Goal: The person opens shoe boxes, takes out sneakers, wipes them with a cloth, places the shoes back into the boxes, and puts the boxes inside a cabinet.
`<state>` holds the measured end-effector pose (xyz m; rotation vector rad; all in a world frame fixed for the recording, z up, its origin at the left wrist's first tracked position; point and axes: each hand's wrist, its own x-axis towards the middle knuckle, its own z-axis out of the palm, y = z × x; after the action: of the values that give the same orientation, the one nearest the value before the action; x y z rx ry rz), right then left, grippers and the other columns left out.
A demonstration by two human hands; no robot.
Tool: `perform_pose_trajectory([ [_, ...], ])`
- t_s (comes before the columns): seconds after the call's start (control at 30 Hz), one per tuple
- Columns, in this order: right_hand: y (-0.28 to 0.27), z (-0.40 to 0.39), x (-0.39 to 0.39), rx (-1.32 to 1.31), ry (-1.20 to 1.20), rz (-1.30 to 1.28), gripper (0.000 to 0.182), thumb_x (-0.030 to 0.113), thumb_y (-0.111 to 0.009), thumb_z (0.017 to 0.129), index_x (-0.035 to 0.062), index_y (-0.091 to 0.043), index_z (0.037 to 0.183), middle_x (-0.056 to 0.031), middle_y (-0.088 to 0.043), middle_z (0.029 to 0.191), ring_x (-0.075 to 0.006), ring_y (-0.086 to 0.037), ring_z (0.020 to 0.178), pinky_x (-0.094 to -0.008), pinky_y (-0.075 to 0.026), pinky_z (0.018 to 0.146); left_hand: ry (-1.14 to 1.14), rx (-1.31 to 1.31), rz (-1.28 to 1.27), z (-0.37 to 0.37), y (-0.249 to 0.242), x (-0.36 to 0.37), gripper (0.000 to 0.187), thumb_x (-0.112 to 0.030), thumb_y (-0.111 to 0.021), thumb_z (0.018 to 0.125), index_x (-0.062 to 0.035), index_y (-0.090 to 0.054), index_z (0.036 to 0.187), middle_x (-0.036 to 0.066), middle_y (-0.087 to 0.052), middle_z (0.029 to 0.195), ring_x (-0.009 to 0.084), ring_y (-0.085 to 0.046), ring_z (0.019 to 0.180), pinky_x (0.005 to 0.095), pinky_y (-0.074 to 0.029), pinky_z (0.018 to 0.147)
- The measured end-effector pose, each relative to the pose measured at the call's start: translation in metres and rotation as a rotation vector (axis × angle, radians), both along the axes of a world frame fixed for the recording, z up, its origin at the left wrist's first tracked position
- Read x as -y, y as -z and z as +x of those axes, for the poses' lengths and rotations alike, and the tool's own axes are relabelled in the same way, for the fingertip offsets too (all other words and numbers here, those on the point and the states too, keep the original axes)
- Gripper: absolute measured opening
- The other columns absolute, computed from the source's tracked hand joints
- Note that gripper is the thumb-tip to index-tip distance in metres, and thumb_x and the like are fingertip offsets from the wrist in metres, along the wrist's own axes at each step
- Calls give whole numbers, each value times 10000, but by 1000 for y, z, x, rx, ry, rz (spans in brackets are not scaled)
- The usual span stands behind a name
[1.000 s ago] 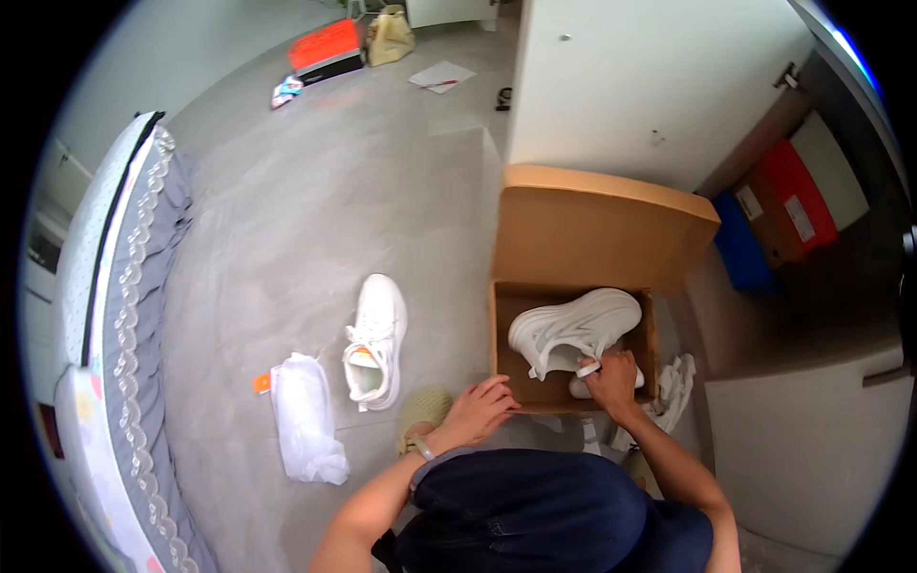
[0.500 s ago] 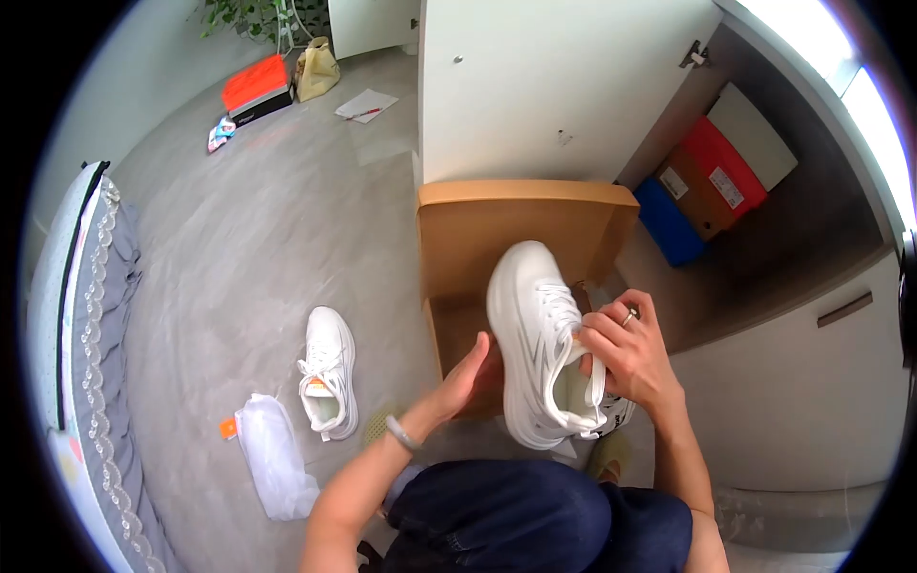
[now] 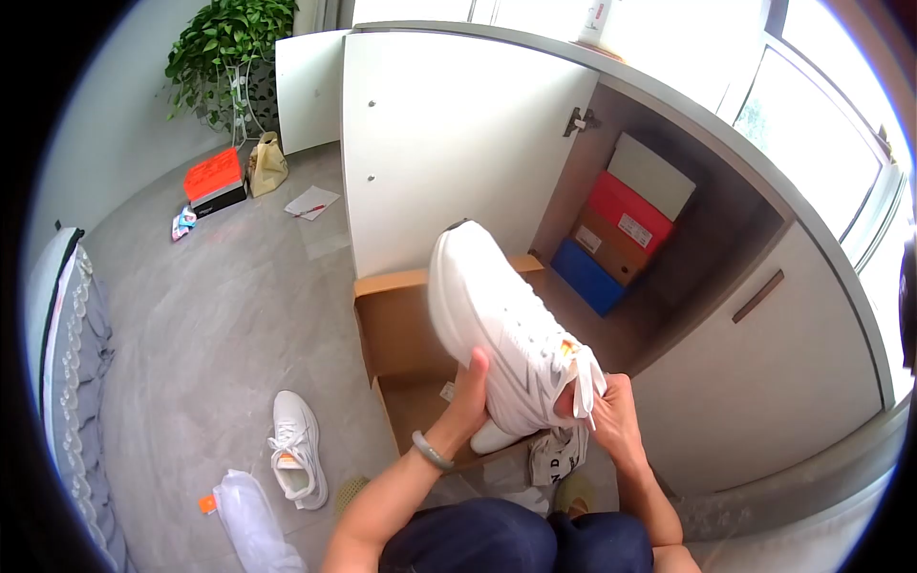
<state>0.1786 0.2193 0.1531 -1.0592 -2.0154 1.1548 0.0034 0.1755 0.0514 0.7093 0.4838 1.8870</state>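
Note:
A white lace-up shoe [image 3: 492, 320] is held up over an open cardboard box [image 3: 392, 334], its toe pointing up and to the left. My left hand [image 3: 468, 396] grips its side near the sole, thumb showing and the other fingers hidden behind it. At the heel opening, my right hand [image 3: 614, 413] is closed on the shoe beside the hanging laces. Another white shoe [image 3: 295, 449] rests on the floor at the left, next to a white translucent bag [image 3: 250, 520] with an orange tag.
An open cabinet [image 3: 449, 153] holds stacked shoe boxes [image 3: 630, 224]. Printed cloth [image 3: 556, 456] lies near my feet. Farther back are an orange-lidded box [image 3: 214, 176], a yellow bag [image 3: 267, 167], paper [image 3: 311, 202] and a plant [image 3: 229, 57]. Bedding [image 3: 81, 382] borders the left.
The view has tilted up, showing more of the cabinet and window. The held shoe has been turned, with its side now toward me; my left hand has come onto it.

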Motion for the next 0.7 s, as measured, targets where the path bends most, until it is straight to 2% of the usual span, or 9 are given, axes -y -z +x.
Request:
perform_pose_trajectory([
  [0.07, 8, -3, 5, -111, -31, -98, 228, 159, -604, 955, -52, -686, 929, 33, -608, 750, -34, -492, 708, -241, -428, 603, -48, -12, -29, 1, 30, 9, 888, -634, -547, 882, 8, -293, 1441, 133, -465, 1385, 231, -489, 1253, 385, -423, 1048],
  [0.13, 11, -11, 8, -224, -76, -258, 209, 158, -649, 924, -46, -678, 961, 43, -624, 795, -37, -508, 729, -231, -446, 637, -151, -25, -45, 0, 25, 20, 901, -633, -570, 874, 29, -309, 1427, 124, -482, 1359, 218, -493, 1231, 371, -426, 1028],
  [0.3, 40, -25, 11, -264, -128, -72, 233, 125, -680, 867, -42, -645, 1026, 8, -650, 879, -46, -553, 802, -232, -479, 717, -239, -149, -99, -12, 17, 33, 878, -630, -585, 871, 39, -368, 1396, 122, -502, 1339, 207, -483, 1231, 364, -405, 1034],
  [0.33, 35, -26, 10, -144, -162, -119, 240, 101, -663, 860, -45, -632, 1048, -15, -657, 902, -73, -571, 816, -251, -487, 744, -258, -160, -110, -14, 17, 33, 869, -629, -589, 871, 41, -387, 1387, 121, -507, 1336, 204, -480, 1230, 363, -398, 1036],
  [0.37, 33, -25, 11, -22, -193, -167, 252, 76, -647, 852, -48, -620, 1070, -39, -664, 924, -99, -589, 830, -271, -495, 771, -257, -157, -115, -16, 18, 34, 869, -629, -589, 871, 41, -387, 1387, 121, -507, 1336, 204, -480, 1230, 363, -398, 1036],
  [0.4, 43, -26, 5, 39, -300, -44, 329, 50, -637, 822, -51, -590, 1131, -92, -656, 1018, -169, -596, 913, -312, -489, 849, -218, -180, -121, -18, 18, 35, 862, -626, -588, 874, 39, -390, 1386, 120, -503, 1340, 202, -479, 1231, 361, -395, 1036],
  [0.43, 50, -24, 2, 42, -296, -51, 329, 50, -637, 822, -51, -590, 1131, -92, -656, 1018, -169, -596, 913, -312, -489, 849, -176, -201, -128, -18, 20, 36, 856, -622, -588, 877, 37, -393, 1386, 119, -500, 1345, 200, -477, 1231, 358, -393, 1035],
  [0.57, 64, -27, 3, -110, -382, -38, 464, 91, -702, 790, -45, -550, 1207, -131, -604, 1187, -213, -545, 1112, -347, -431, 974, -31, -160, -171, -16, 31, 35, 831, -602, -586, 890, 34, -392, 1390, 117, -496, 1348, 193, -476, 1226, 349, -387, 1038],
  [0.7, 81, -28, 2, -218, -341, -35, 634, 150, -771, 763, -28, -488, 1301, -146, -542, 1306, -230, -503, 1214, -353, -392, 1031, -31, -376, -151, -13, 28, 36, 808, -572, -594, 902, 40, -388, 1388, 116, -506, 1336, 184, -475, 1217, 339, -388, 1027],
])
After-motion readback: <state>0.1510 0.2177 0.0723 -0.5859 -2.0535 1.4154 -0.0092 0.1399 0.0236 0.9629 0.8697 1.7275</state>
